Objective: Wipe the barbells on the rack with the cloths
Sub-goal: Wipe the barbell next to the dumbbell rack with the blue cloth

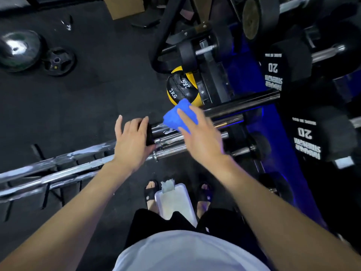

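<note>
Several chrome barbells [58,165] lie side by side on a low rack, running from the lower left toward the blue dumbbell stand. My left hand [130,141] curls its fingers over a black end cap [149,136] on one bar, thumb sticking out. My right hand [201,135] lies with straight, spread fingers on a bunched blue cloth [175,116], pressing it onto the chrome bar sleeve [168,132] just right of the cap. The right hand is motion-blurred.
A yellow and black 2 kg medicine ball [181,89] sits beyond the bars. Black dumbbells marked 20 [283,69] rest on the blue stand [252,81] at right. A weight plate [57,61] and a shiny ball [17,49] lie far left. A grey pad [175,204] is between my feet.
</note>
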